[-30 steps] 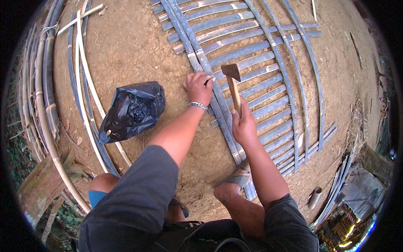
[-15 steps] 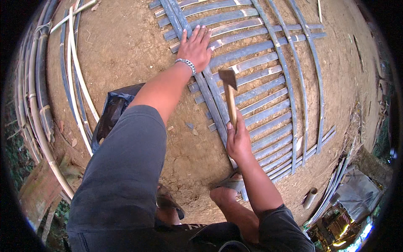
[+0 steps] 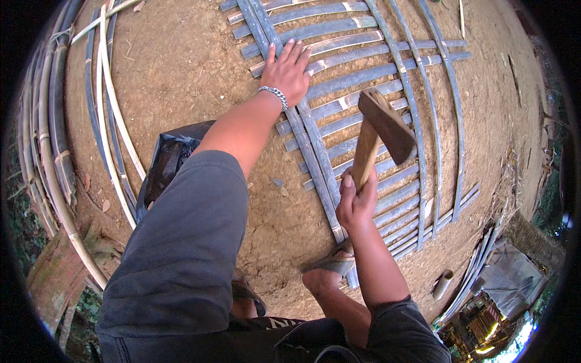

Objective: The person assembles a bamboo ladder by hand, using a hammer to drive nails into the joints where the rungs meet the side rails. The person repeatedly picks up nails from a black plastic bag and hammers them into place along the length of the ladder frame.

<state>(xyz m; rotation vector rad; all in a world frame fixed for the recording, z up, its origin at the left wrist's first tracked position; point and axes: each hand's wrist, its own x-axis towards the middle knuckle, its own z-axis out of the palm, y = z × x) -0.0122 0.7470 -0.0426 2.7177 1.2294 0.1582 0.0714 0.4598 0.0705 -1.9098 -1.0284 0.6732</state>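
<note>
My left hand [image 3: 284, 77] lies flat with fingers stretched over two parallel grey bamboo strips [image 3: 266, 37] that run lengthwise along a lattice. Beneath these strips, many bamboo slats [image 3: 357, 80] lie crosswise on the ground. In my right hand [image 3: 358, 201], closed round its wooden handle, is a hatchet [image 3: 388, 126]. Its dark metal head is up over the slats, right of the paired strips, and looks apart from them. My sandalled foot [image 3: 331, 264] is at the near end of the paired strips.
Long bamboo poles [image 3: 45, 142] and pale split strips [image 3: 112, 100] lie at the left. A black plastic bag [image 3: 175, 142] rests beside my left forearm. More long strips [image 3: 437, 109] cross the lattice's right side. A short bamboo piece [image 3: 443, 284] lies at lower right.
The hatchet has risen closer to my view and swung rightward, its head turning. My right hand moved slightly right. My left hand stays flat on the paired strips, with only a small shift in view.
</note>
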